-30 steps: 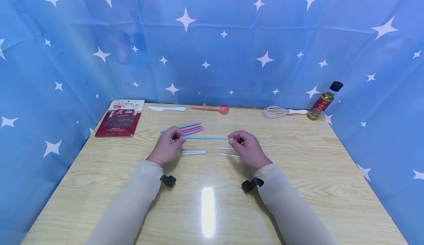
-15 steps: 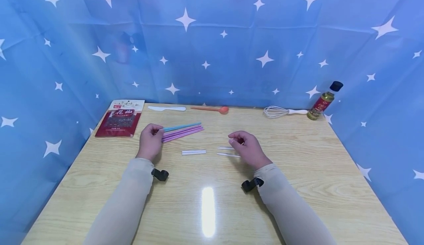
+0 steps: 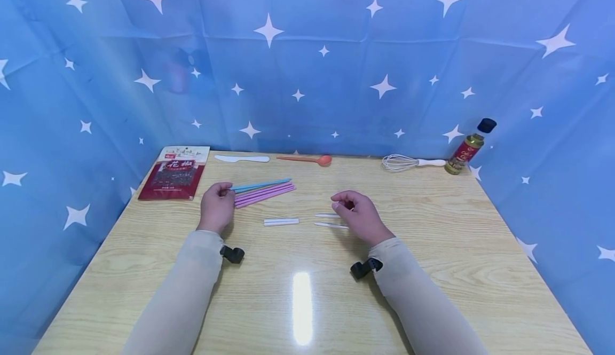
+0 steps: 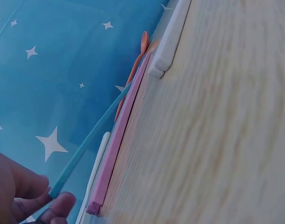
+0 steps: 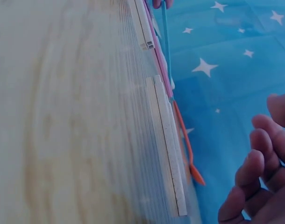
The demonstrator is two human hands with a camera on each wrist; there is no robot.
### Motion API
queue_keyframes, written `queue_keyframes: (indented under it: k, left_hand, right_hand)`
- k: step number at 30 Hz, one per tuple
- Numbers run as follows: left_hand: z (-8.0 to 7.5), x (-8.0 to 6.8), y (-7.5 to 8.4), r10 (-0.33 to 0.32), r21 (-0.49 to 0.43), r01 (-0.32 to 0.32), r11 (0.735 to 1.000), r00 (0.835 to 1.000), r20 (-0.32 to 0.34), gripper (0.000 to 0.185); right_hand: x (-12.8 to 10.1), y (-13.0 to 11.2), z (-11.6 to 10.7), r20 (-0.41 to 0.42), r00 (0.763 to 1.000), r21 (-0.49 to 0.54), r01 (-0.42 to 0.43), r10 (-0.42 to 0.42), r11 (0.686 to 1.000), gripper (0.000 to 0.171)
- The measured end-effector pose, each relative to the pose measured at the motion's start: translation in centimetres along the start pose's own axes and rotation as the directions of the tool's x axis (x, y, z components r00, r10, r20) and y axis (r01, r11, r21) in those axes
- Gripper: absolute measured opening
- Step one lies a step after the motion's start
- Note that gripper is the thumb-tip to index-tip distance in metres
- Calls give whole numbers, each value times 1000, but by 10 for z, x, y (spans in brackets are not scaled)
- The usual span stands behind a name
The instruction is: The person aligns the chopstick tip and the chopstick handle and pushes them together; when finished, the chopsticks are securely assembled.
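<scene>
Star-printed blue cloth walls in a pale wooden bench point(image 3: 432, 248), where the left hand point(image 3: 217, 205) pinches the near end of a blue stick point(image 3: 261, 184) just above a row of pink sticks point(image 3: 266, 192). Its long axis runs away to the right and slightly back. The right hand point(image 3: 357, 213) hovers well apart with fingers loosely curled, holding nothing, beside short white sticks point(image 3: 281, 221).

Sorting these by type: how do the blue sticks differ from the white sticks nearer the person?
The blue sticks are longer and lie slanted beside the pink sticks; the left hand pinches their end. The white sticks are shorter, lie level and are untouched. Both are thin, straight and rest on the wooden table.
</scene>
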State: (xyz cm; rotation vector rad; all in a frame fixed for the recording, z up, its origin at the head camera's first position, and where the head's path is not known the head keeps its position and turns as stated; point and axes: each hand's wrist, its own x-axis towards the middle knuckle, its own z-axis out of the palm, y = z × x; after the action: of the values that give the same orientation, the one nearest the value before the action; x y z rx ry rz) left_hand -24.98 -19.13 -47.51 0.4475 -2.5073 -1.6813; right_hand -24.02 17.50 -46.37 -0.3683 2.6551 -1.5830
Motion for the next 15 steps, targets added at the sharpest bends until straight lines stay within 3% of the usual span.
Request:
queue_keyframes:
  k: [10,15]
  left_hand:
    - [-1,-1,0,-63,152,58,987,998,31,48]
    - [1,-3,2,6,167,-18,986,997,74,45]
  right_hand:
    - [1,1,0,12,1000,-15,-12,12,1000,28]
    - [2,2,-1,14,1000,-14,-18,18,1000,26]
